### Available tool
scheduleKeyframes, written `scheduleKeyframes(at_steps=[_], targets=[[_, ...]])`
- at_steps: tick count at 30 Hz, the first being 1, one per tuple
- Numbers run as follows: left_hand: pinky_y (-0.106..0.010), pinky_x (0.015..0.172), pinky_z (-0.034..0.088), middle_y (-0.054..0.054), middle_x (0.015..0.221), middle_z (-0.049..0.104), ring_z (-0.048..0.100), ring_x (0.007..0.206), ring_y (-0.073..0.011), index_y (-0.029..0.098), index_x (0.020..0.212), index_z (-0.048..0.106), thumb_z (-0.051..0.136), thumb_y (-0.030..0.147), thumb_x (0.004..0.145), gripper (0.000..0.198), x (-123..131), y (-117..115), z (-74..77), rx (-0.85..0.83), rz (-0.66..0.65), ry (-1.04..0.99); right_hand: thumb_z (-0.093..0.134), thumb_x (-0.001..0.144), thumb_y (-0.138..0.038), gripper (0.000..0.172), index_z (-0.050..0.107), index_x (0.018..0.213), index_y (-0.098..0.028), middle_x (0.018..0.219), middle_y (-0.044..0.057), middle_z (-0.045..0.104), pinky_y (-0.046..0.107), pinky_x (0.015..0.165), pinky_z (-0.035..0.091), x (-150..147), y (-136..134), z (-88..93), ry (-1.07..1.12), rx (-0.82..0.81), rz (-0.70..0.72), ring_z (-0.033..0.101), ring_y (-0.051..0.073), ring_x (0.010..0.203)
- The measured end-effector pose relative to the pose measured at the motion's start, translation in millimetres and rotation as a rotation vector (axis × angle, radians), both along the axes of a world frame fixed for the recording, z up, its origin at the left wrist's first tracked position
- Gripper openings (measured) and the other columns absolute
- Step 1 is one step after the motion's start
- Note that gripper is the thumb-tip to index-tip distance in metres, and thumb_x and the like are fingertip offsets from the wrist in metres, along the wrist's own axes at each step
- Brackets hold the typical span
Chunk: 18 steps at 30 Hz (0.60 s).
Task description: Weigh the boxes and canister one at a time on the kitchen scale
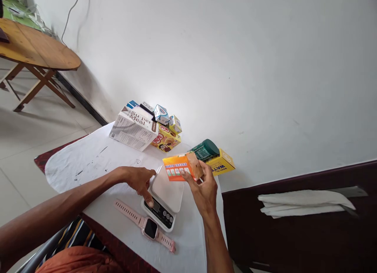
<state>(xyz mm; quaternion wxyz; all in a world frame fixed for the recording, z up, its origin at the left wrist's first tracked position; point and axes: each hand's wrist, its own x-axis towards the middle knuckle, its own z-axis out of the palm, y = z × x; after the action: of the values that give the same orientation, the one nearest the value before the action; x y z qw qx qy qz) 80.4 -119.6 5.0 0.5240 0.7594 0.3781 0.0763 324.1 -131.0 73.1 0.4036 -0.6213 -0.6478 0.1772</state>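
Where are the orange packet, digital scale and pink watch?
Orange packet (177, 165), head view, on its printed face.
Digital scale (167, 192), head view, on its weighing plate.
Pink watch (150, 228), head view, on its screen.

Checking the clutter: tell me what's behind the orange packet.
Beyond the orange packet, a green jar and yellow box partly show; whatever the packet and right hand cover is hidden.

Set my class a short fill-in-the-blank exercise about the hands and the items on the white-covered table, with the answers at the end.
1. The right hand holds an orange packet, while the ____ hand is at the scale.
2. The scale's control panel is ____ in colour.
3. The watch has a ____ strap.
4. The large box carries the words "Su-per ____".

Missing words: left; black; pink; Meal.
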Motion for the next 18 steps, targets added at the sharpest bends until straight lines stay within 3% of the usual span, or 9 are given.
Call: scheduleKeyframes(at_steps=[4,8,13,18], targets=[[-0.029,0.065,0.051,-0.004,0.095,0.076,0.071,0.084,-0.0253,0.021,0.119,0.058,0.093,0.05,0.053,0.08,7.1,-0.7,-8.2,0.012,-0.009,-0.031,0.077,0.073,-0.055,0.068,0.058,0.128,-0.019,0.128,0.015,0.069,0.04,0.083,0.059,-29.9,31.8,-5.1,0.009,0.043,0.112,0.069,0.03,0.108],[-0.028,0.062,0.05,-0.005,0.098,0.076,0.071,0.082,-0.0246,0.021,0.114,0.058,0.093,0.046,0.055,0.073,14.6,-3.9,-11.6,0.067,-0.021,-0.039,0.076,0.07,-0.056,0.068,0.059,0.125,-0.018,0.125,0.015,0.07,0.042,0.087,0.058,-55.9,57.4,-13.1,-0.076,0.065,0.11,0.068,0.03,0.107],[-0.029,0.059,0.048,-0.007,0.098,0.075,0.07,0.079,-0.0243,0.019,0.109,0.059,0.092,0.043,0.059,0.064,27.8,-8.7,-13.4,0.108,-0.017,-0.041,0.077,0.067,-0.05,0.066,0.06,0.123,-0.018,0.127,0.015,0.07,0.044,0.099,0.053,-75.5,77.2,-28.1,-0.163,0.044,0.121,0.067,0.031,0.114],[-0.03,0.061,0.049,-0.009,0.103,0.075,0.07,0.084,-0.0261,0.018,0.116,0.058,0.09,0.043,0.062,0.068,36.2,-8.8,-16.3,0.134,-0.021,-0.032,0.077,0.069,-0.044,0.06,0.06,0.121,-0.019,0.123,0.013,0.072,0.042,0.1,0.052,-85.1,91.2,-38.2,-0.203,-0.004,0.14,0.067,0.03,0.112]])
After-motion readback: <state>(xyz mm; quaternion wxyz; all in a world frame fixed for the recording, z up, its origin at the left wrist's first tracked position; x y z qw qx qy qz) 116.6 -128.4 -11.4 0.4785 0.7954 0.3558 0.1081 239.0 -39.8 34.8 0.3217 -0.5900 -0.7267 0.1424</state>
